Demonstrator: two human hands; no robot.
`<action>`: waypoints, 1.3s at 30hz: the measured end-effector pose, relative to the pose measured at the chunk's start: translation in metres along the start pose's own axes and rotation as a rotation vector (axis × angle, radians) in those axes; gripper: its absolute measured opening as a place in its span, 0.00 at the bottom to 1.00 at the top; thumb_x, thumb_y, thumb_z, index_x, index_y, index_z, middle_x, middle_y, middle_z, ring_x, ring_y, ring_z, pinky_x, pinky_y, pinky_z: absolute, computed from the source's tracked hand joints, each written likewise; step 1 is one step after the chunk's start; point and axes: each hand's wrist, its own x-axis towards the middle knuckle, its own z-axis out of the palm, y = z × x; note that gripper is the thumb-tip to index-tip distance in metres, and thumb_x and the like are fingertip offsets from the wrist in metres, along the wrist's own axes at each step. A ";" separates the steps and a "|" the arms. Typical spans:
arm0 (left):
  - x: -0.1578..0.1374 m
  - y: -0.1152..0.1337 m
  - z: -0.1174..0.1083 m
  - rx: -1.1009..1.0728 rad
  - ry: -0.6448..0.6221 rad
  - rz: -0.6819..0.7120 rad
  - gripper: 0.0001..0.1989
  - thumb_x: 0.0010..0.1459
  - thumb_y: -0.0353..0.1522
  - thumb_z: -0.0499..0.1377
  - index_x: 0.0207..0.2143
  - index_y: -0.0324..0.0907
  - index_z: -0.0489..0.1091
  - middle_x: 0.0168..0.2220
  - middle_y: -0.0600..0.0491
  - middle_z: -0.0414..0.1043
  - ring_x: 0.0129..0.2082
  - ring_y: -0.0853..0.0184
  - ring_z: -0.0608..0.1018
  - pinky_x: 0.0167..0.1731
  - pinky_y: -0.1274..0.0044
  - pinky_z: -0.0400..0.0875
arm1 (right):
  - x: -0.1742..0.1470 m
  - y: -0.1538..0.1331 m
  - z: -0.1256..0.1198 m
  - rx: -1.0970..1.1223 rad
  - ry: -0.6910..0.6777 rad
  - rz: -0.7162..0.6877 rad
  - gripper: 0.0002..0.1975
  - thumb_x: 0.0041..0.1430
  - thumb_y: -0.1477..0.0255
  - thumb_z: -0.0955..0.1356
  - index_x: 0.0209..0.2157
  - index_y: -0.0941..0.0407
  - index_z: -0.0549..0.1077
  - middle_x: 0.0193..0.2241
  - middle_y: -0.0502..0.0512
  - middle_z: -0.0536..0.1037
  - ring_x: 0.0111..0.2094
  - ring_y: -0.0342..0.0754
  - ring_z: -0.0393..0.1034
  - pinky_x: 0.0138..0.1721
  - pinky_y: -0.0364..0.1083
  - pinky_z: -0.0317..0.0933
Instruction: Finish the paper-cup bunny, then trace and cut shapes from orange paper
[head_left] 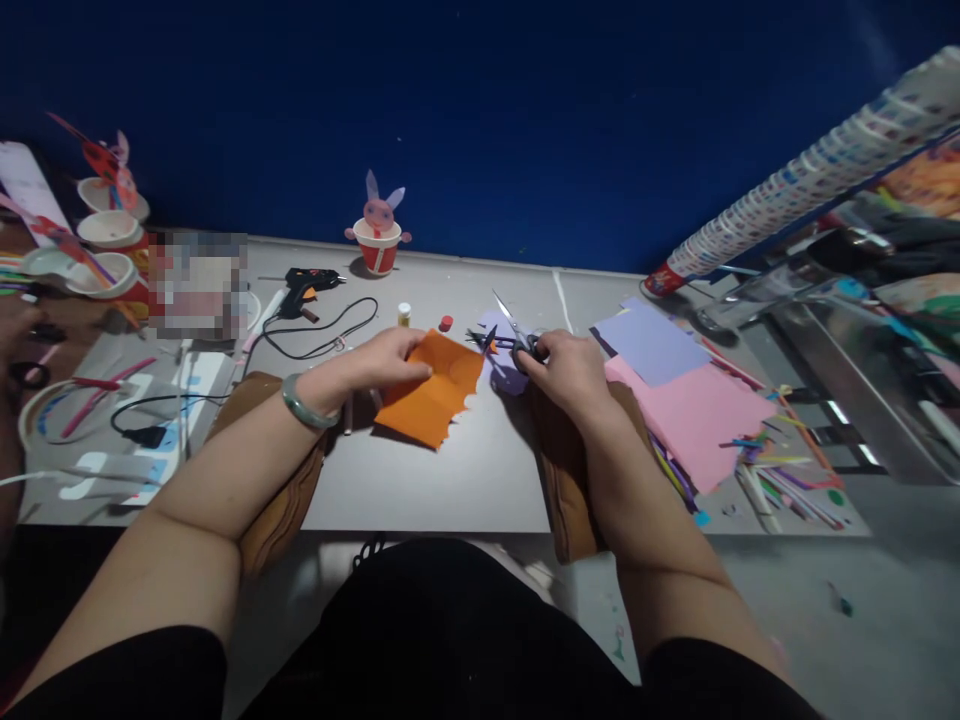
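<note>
An orange sheet of paper [431, 395] with a ragged, notched right edge is pinched in my left hand [390, 358], tilted above the table. My right hand [566, 370] is closed round the handles of a pair of scissors [511, 318], whose pointed blade aims up and away from me. Between the two hands lies a purple paper piece [504, 372], partly covered by dark bits and the scissors. A glue stick [404, 314] stands just beyond my left hand, and a small red cap [446, 323] lies beside it.
A glue gun [304, 290] with its black cable lies at the back left, near a power strip [169, 430]. A red cup with a pink rabbit figure [377, 245] stands by the wall. Purple paper [652, 340], pink paper [697, 420] and a long stack of cups [810, 175] are right.
</note>
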 end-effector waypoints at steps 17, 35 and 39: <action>-0.009 -0.004 0.016 0.959 -0.259 0.310 0.12 0.51 0.19 0.57 0.32 0.40 0.76 0.35 0.49 0.75 0.30 0.67 0.70 0.29 0.73 0.54 | -0.065 0.017 -0.042 -0.265 -0.181 -0.104 0.16 0.64 0.60 0.65 0.28 0.55 0.76 0.31 0.61 0.83 0.32 0.54 0.72 0.37 0.51 0.52; -0.001 0.003 0.010 0.277 0.224 0.202 0.06 0.52 0.31 0.63 0.34 0.41 0.73 0.29 0.53 0.74 0.28 0.67 0.72 0.30 0.75 0.62 | -0.089 0.012 -0.045 -0.181 -0.128 -0.122 0.14 0.67 0.63 0.65 0.36 0.56 0.77 0.36 0.62 0.83 0.39 0.58 0.76 0.43 0.52 0.57; 0.002 0.007 0.004 -0.198 0.352 0.158 0.15 0.52 0.38 0.66 0.39 0.40 0.71 0.26 0.55 0.72 0.24 0.69 0.72 0.24 0.76 0.61 | -0.091 0.011 -0.044 -0.188 -0.138 -0.139 0.13 0.66 0.62 0.66 0.32 0.55 0.76 0.34 0.62 0.83 0.39 0.58 0.75 0.41 0.52 0.56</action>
